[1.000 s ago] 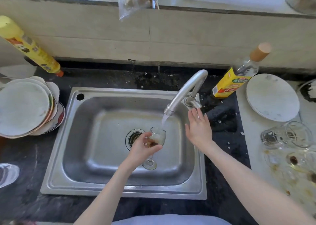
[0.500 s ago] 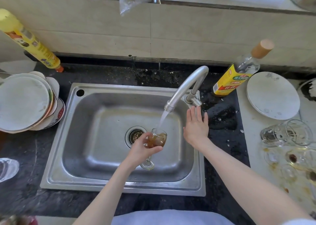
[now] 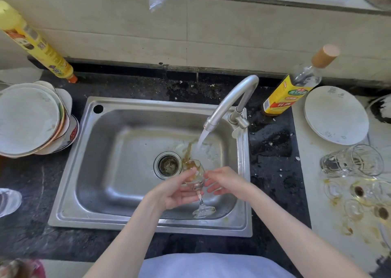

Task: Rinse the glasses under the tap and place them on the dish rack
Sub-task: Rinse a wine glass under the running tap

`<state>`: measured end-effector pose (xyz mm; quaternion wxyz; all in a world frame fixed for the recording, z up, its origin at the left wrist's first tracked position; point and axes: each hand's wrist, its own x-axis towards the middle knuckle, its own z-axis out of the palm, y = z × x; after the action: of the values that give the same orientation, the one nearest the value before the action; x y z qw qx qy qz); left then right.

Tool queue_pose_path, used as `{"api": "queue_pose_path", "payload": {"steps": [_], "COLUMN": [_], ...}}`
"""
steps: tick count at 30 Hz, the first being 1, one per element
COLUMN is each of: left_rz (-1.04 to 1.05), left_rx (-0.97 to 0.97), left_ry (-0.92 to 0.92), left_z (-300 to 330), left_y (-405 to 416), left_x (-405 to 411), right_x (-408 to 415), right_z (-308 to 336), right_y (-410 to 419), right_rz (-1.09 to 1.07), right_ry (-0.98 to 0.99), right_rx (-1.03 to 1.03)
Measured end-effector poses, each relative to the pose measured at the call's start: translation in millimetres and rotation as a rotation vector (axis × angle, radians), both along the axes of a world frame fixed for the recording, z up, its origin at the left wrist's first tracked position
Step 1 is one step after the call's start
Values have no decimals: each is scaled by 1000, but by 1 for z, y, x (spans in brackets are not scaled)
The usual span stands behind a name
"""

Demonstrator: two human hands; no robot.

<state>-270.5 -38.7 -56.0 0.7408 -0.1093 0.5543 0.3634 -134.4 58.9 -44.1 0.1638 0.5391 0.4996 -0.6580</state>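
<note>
Dark stone counter (image 3: pixel 273 146) ran around a steel sink (image 3: pixel 131 146), with pale tiles behind and a tap (image 3: pixel 230 104) running. Over the basin the left hand (image 3: pixel 175 190) pinched the bowl of a wine glass (image 3: pixel 194 176) between thumb and fingers, tipped so that its rim pointed at the drain (image 3: pixel 168 165) and its foot hung towards the person. The right hand (image 3: pixel 226 181) lay just beside it with straight fingers; whether they touched the glass could not be told. Brown liquid streaked the inside of the bowl and trailed across the sink floor under the stream.

Wet glass gripped only at the bowl seemed likely to slip and strike the steel, and the thin stem looked easy to snap if the foot knocked the basin wall. Water hitting the tilted bowl could splash brown dregs onto the counter.

Right of the sink, several used glasses (image 3: pixel 353 162) lay among brown spills, some with dark residue inside. A bottle (image 3: pixel 294 87) near the tap looked nearly empty. No dish rack was in view
</note>
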Motion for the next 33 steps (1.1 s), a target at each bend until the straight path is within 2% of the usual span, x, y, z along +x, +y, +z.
{"api": "queue_pose_path", "payload": {"steps": [5, 12, 14, 18, 25, 33], "left_rz": [-9, -189, -200, -130, -131, -229], "left_rx": [142, 409, 479, 553, 581, 582], "left_ry": [100, 608, 684, 713, 719, 633], "left_z": [0, -4, 0, 7, 8, 10], "left_y": [0, -1, 1, 9, 11, 9], "left_x": [3, -6, -8, -8, -7, -13], "right_x": [-2, -1, -3, -6, -5, -6], "right_z": [3, 3, 5, 9, 6, 2], "right_y": [-1, -3, -3, 1, 1, 3], "right_rz": [1, -101, -152, -197, -217, -270], "right_ry": [55, 254, 311, 381, 403, 437], "right_rx": [127, 145, 164, 194, 176, 109]}}
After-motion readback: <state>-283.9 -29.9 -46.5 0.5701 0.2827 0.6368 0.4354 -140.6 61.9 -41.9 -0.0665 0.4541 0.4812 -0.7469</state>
